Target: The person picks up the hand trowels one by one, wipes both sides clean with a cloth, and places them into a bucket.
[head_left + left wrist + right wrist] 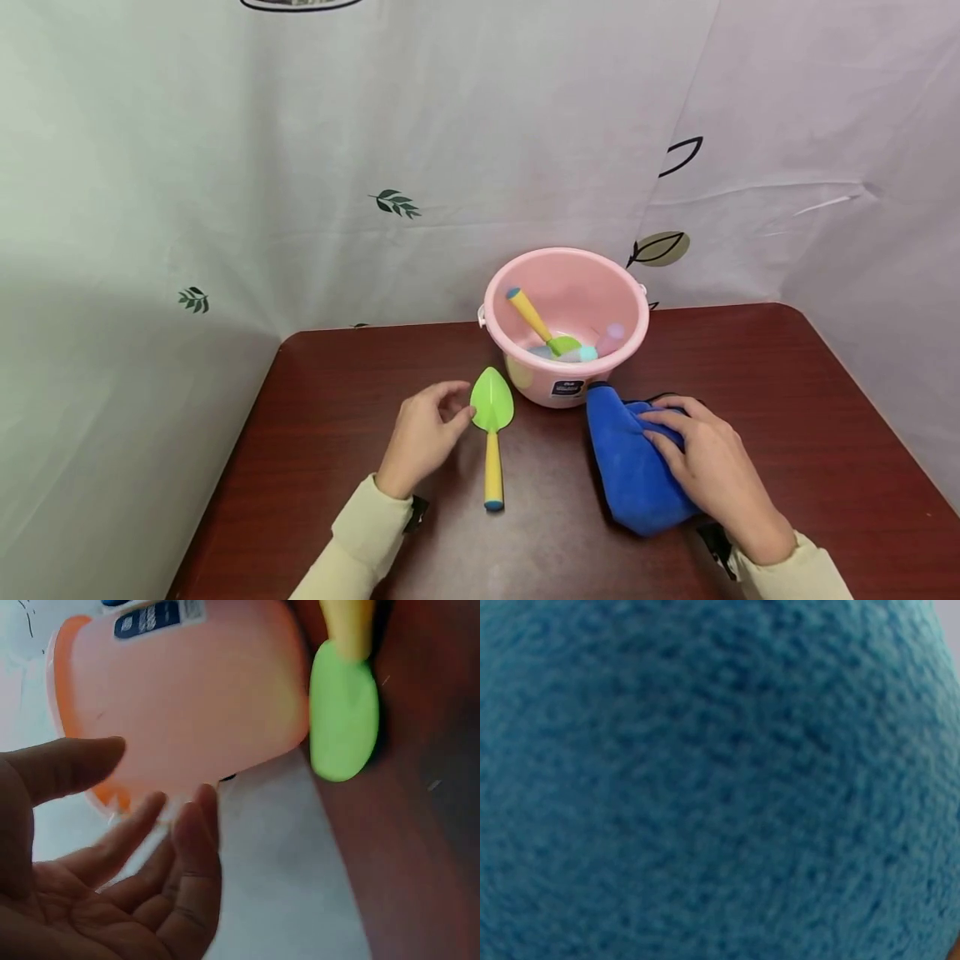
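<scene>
A toy trowel (492,404) with a green blade and yellow handle lies on the table, its blade pointing towards the pink bucket. Just left of the blade is my left hand (426,433), fingers loosely bent and holding nothing. The left wrist view shows its thumb apart from the fingers. On the right, my right hand (708,458) grips the upper side of a soft blue cloth pouch (633,475), which has a dark cord near its top. Blue fabric (720,780) fills the right wrist view, hiding the fingers there.
Behind the trowel and pouch stands the pink bucket (517,379). Inside it are another yellow-handled trowel (531,317) and some grey, teal and purple items, partly hidden. A pale curtain (450,167) hangs behind the dark red table (337,375).
</scene>
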